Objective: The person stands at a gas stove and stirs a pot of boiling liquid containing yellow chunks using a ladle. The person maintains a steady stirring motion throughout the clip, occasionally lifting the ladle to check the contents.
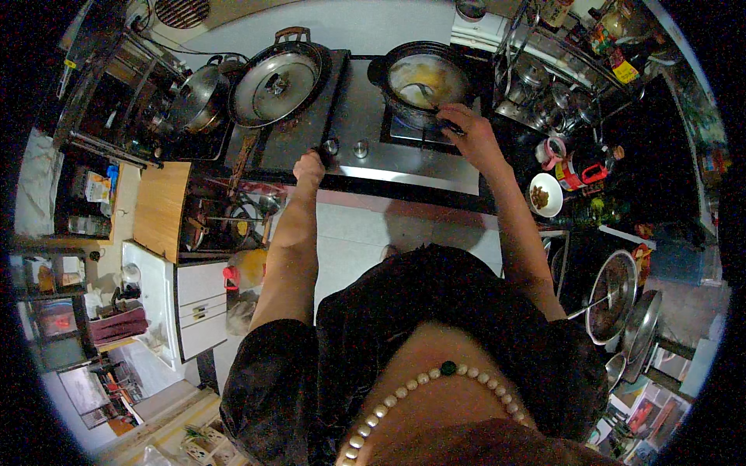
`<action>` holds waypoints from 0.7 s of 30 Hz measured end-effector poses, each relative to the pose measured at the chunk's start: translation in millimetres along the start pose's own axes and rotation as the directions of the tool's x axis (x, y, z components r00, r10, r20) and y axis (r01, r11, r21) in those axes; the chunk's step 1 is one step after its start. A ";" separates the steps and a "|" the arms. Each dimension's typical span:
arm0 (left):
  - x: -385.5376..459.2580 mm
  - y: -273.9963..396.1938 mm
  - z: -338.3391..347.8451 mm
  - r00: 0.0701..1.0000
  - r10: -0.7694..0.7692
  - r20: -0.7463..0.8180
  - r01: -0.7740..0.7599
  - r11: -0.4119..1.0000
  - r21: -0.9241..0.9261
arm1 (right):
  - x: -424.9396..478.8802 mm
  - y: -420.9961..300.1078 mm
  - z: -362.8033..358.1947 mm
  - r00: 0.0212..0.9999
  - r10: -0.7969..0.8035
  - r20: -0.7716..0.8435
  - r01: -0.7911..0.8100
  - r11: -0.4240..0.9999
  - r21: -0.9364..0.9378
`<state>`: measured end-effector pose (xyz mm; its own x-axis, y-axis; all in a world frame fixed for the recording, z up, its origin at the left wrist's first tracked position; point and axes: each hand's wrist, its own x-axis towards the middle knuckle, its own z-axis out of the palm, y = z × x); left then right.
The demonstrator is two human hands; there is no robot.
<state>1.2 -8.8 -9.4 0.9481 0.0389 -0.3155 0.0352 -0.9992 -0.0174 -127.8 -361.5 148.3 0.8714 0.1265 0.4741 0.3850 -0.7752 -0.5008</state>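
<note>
A dark pot (377,73) stands on the right burner of a steel gas stove (356,175), with a cloudy, yellowish, bubbling liquid (428,73) inside. A spoon or ladle (415,93) lies partly in the liquid. My right hand (471,135) is at the pot's near right rim, fingers curled around what looks like the utensil's handle, mostly hidden. My left hand (309,167) is a loose fist at the stove's front edge, left of two control knobs (360,149). A dark patch beside its fingers is too unclear to name. Bluish flame (402,124) shows under the pot.
A lidded wok (274,87) sits left on the stove, its wooden handle (242,157) sticking out towards me. Further left is a lidded metal pot (201,96). To the right are a white bowl of brown pieces (545,195), a pink mug (551,152) and a wire rack (518,110).
</note>
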 end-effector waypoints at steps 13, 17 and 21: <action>-9.7 7.9 -15.1 0.997 -0.074 0.011 0.075 0.989 -0.129 | 8.5 39.7 32.2 0.998 0.023 -0.055 -0.046 0.888 -0.458; -9.4 2.0 -9.1 0.997 -0.070 -0.038 0.063 0.985 -0.163 | 9.7 35.7 25.5 0.996 0.071 -0.060 -0.090 0.912 -0.400; -10.8 6.5 -12.2 0.998 -0.066 -0.004 0.065 0.989 -0.129 | 2.4 29.7 18.0 0.987 0.119 -0.105 -0.153 0.893 -0.423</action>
<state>-4.9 -15.8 5.5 0.9449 0.1050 -0.3101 0.1374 -0.9869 0.0846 -108.9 -373.1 121.5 0.8742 -0.0325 0.4845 0.0822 -0.9734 -0.2138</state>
